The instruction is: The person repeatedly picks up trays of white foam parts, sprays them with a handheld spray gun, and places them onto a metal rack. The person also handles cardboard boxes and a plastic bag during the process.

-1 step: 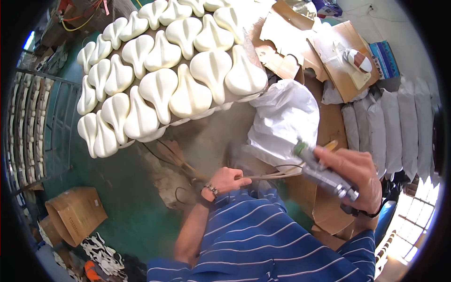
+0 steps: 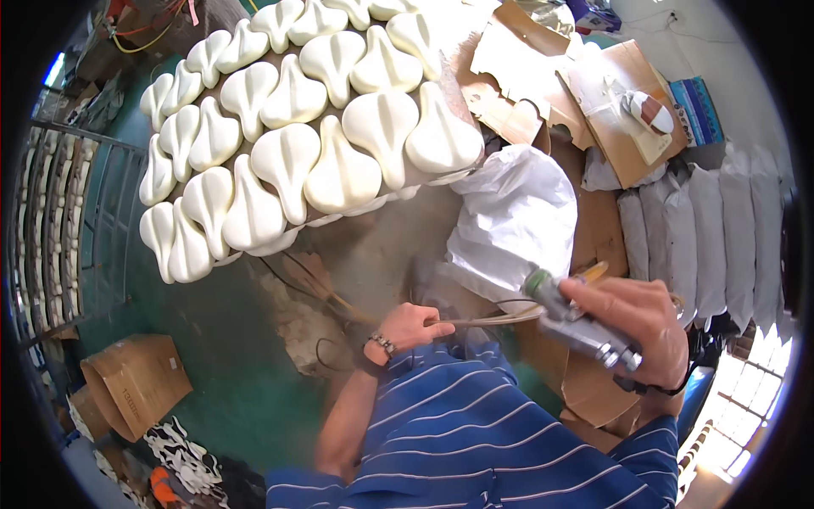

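Okay, our right hand (image 2: 649, 327) grips a gun-like tool (image 2: 581, 335): silver-grey metal, green tip, slightly blurred, nearer us than the white sack (image 2: 517, 220). Our left hand (image 2: 409, 328) is wrapped round thin tan hosing (image 2: 496, 319). Beyond: cream saddle-shaped pieces (image 2: 343, 174) in rows.

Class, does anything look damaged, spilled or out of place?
Beyond the white bag, the cardboard is ragged, as if torn. At lower left, black-and-white scraps lie untidily tangled. The metal tool in the right hand shows no obvious damage.

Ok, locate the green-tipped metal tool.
The tool is right of centre in the head view, in the right hand, below and right of the white bag.
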Demonstrator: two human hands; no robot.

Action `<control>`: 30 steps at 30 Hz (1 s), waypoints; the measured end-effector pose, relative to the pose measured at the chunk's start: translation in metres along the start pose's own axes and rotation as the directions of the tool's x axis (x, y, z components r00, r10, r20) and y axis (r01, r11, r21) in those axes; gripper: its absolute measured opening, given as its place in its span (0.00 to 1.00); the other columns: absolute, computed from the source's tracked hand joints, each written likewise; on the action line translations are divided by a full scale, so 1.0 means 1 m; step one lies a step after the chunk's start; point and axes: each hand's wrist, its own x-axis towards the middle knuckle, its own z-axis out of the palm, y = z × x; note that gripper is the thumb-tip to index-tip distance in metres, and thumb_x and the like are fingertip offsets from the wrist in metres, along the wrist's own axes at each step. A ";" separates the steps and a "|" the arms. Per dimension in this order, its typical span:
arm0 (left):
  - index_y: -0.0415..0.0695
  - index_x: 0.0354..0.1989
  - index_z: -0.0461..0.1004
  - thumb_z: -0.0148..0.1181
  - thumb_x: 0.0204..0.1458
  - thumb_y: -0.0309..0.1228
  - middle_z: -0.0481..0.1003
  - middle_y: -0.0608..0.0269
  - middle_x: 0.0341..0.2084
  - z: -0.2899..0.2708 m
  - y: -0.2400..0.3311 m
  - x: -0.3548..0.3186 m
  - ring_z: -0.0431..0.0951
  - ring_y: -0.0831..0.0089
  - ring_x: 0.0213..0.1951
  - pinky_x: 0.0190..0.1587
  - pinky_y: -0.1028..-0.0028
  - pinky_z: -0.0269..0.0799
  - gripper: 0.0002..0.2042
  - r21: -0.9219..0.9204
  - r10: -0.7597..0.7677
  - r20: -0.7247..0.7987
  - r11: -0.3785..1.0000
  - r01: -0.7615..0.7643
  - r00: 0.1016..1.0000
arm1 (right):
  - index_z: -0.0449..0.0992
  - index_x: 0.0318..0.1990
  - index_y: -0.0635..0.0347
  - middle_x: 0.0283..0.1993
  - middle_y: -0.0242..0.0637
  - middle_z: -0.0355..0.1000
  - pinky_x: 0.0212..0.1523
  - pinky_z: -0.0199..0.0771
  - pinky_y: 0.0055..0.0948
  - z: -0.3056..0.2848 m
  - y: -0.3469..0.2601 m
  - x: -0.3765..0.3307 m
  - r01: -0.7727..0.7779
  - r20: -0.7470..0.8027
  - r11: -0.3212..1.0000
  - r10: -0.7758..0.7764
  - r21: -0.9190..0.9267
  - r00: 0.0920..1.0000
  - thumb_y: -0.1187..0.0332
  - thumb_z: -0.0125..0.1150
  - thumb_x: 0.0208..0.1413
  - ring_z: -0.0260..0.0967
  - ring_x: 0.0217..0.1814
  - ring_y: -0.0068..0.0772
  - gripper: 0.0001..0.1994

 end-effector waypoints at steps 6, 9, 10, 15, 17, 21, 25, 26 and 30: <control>0.43 0.23 0.78 0.63 0.51 0.59 0.75 0.56 0.16 0.025 0.017 0.015 0.77 0.60 0.23 0.30 0.64 0.70 0.27 0.025 -0.035 -0.043 0.999 0.036 0.998 | 0.74 0.60 0.61 0.33 0.41 0.76 0.32 0.75 0.39 -0.014 0.029 0.005 -0.006 -0.124 1.000 0.009 0.027 0.992 0.67 0.70 0.42 0.77 0.33 0.44 0.33; 0.43 0.24 0.78 0.63 0.51 0.59 0.75 0.56 0.16 0.021 0.022 0.014 0.77 0.60 0.23 0.29 0.64 0.69 0.27 0.040 -0.026 -0.060 0.999 0.029 0.998 | 0.73 0.60 0.60 0.33 0.39 0.76 0.33 0.75 0.39 -0.019 0.036 0.003 -0.011 0.028 1.000 0.011 -0.001 1.000 0.67 0.69 0.44 0.77 0.33 0.43 0.31; 0.43 0.24 0.78 0.63 0.51 0.59 0.75 0.56 0.16 0.021 0.024 0.015 0.76 0.60 0.22 0.29 0.64 0.69 0.27 0.035 -0.019 -0.066 0.999 0.021 0.998 | 0.73 0.60 0.59 0.33 0.39 0.76 0.33 0.75 0.39 -0.020 0.036 0.002 -0.003 0.002 1.000 0.004 -0.010 1.000 0.67 0.69 0.44 0.77 0.34 0.43 0.31; 0.44 0.24 0.79 0.62 0.51 0.61 0.75 0.59 0.16 0.016 0.030 0.017 0.76 0.61 0.23 0.29 0.64 0.69 0.27 0.068 -0.058 -0.083 0.996 0.064 0.995 | 0.73 0.60 0.59 0.34 0.40 0.76 0.34 0.75 0.38 -0.017 0.046 0.010 0.057 -0.182 0.998 -0.058 -0.009 0.982 0.68 0.69 0.41 0.77 0.36 0.44 0.32; 0.45 0.24 0.79 0.62 0.51 0.61 0.76 0.59 0.16 0.018 0.027 0.017 0.77 0.61 0.23 0.29 0.64 0.69 0.27 0.068 -0.060 -0.086 0.996 0.066 0.994 | 0.73 0.61 0.59 0.35 0.41 0.76 0.35 0.75 0.38 -0.022 0.045 0.008 0.034 -0.070 0.999 -0.035 -0.015 0.997 0.69 0.69 0.40 0.77 0.37 0.46 0.33; 0.45 0.24 0.79 0.62 0.51 0.61 0.76 0.59 0.17 0.020 0.025 0.016 0.77 0.61 0.23 0.29 0.64 0.69 0.27 0.087 -0.058 -0.089 0.994 0.066 0.994 | 0.72 0.61 0.58 0.34 0.39 0.75 0.35 0.74 0.39 -0.013 0.043 0.015 0.044 -0.161 0.999 -0.047 -0.018 0.986 0.68 0.68 0.42 0.77 0.37 0.44 0.33; 0.45 0.24 0.79 0.62 0.51 0.61 0.76 0.59 0.16 0.021 0.025 0.014 0.77 0.60 0.23 0.29 0.64 0.69 0.27 0.085 -0.083 -0.085 0.992 0.090 0.993 | 0.71 0.63 0.58 0.35 0.38 0.74 0.35 0.74 0.39 -0.012 0.046 0.014 0.036 -0.072 0.998 -0.040 -0.060 0.997 0.68 0.69 0.42 0.76 0.37 0.44 0.34; 0.45 0.24 0.79 0.62 0.51 0.61 0.76 0.59 0.16 0.021 0.026 0.014 0.77 0.60 0.23 0.29 0.64 0.69 0.27 0.072 -0.090 -0.081 0.993 0.096 0.993 | 0.71 0.63 0.58 0.34 0.38 0.74 0.35 0.74 0.39 -0.010 0.047 0.014 0.046 -0.133 0.997 -0.053 -0.058 0.990 0.68 0.69 0.42 0.76 0.37 0.44 0.35; 0.44 0.24 0.79 0.62 0.51 0.60 0.75 0.58 0.16 0.020 0.027 0.014 0.76 0.59 0.23 0.29 0.63 0.69 0.27 0.095 -0.082 -0.072 0.992 0.088 0.994 | 0.71 0.64 0.57 0.34 0.36 0.74 0.33 0.74 0.39 -0.004 0.050 0.006 0.000 -0.170 0.999 -0.009 -0.052 0.985 0.68 0.70 0.40 0.76 0.37 0.42 0.36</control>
